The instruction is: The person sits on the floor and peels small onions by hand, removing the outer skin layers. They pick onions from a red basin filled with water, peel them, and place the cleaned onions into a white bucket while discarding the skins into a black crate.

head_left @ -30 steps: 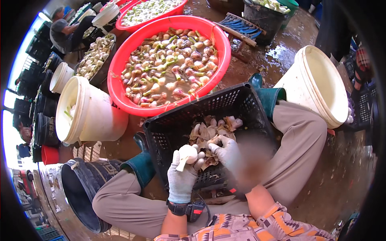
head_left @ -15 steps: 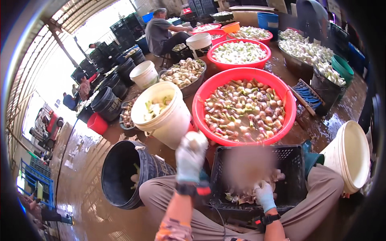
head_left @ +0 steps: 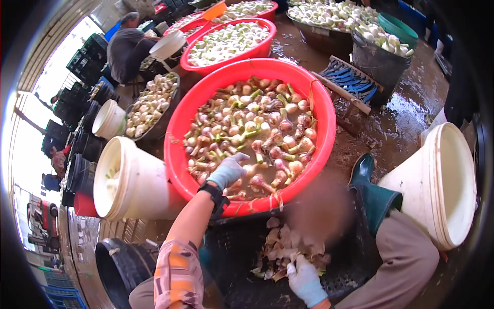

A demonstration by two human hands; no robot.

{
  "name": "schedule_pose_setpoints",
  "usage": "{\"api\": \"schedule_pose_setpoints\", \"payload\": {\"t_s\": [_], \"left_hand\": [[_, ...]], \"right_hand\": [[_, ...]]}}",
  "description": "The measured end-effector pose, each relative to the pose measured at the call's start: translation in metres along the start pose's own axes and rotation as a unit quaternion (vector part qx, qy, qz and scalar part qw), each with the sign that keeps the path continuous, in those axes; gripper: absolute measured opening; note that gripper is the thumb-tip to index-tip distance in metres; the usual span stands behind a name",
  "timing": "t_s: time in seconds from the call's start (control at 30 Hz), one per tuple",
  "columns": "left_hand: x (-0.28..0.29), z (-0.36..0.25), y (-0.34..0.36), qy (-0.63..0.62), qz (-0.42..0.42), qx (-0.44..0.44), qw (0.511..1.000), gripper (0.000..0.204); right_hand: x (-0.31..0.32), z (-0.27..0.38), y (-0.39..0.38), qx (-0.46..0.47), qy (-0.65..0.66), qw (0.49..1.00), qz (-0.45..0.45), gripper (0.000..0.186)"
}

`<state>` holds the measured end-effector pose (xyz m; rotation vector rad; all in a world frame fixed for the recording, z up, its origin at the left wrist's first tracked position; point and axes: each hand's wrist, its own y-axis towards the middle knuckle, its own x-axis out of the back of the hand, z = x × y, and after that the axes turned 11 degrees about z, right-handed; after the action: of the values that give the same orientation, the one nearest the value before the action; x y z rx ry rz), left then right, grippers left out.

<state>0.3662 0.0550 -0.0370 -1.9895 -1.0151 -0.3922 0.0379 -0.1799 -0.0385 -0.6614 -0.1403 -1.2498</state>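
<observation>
My gloved left hand (head_left: 226,171) reaches over the red tub (head_left: 324,129), fingers extended and apart among garlic bulbs (head_left: 285,123) with stems, soaking in brown water. Below the tub, a black crate (head_left: 231,257) holds loose garlic peels (head_left: 280,247); a blurred patch hides part of it. My gloved right hand (head_left: 303,283) is low in this crate at the peels, fingers curled; what they hold, if anything, is too small to make out.
White buckets (head_left: 139,183) flank the tub, another one (head_left: 419,193) at right. Behind are tubs of garlic (head_left: 226,41), a wooden rack with blue slats (head_left: 350,82) and a seated co-worker (head_left: 123,51). A dark bucket (head_left: 118,270) stands lower left, near my knee.
My left hand held a white bulb, lifted it leftward near the bucket, and now reaches into the red tub without it. My right hand remains in the crate; the view has shifted.
</observation>
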Motion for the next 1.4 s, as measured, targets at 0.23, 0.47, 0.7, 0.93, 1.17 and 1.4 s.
{"api": "schedule_pose_setpoints", "payload": {"t_s": [0.23,0.47,0.7,0.93,1.17,1.4], "left_hand": [[-0.025,-0.009,0.068,0.273,0.231,0.134,0.924,0.087],[-0.017,-0.041,-0.053,-0.315,0.051,-0.051,0.946,0.035],[-0.128,-0.063,-0.221,-0.652,-0.015,-0.089,0.753,0.042],[-0.189,-0.050,-0.301,-0.740,-0.051,-0.039,0.669,0.037],[-0.198,-0.054,-0.312,-0.666,-0.105,-0.044,0.737,0.034],[-0.199,-0.023,-0.312,-0.724,-0.047,-0.051,0.687,0.032]], "right_hand": [[0.013,0.019,0.012,-0.023,0.006,1.000,-0.006,0.019],[0.036,0.035,0.005,0.033,0.001,0.999,0.001,0.036],[0.024,0.056,-0.004,0.196,0.007,0.978,-0.068,0.045],[-0.016,0.051,-0.039,0.186,-0.067,0.979,0.057,0.047],[-0.030,0.040,-0.045,0.234,0.016,0.972,0.009,0.030],[0.013,0.080,-0.052,0.135,0.174,0.955,0.198,0.031]]}}
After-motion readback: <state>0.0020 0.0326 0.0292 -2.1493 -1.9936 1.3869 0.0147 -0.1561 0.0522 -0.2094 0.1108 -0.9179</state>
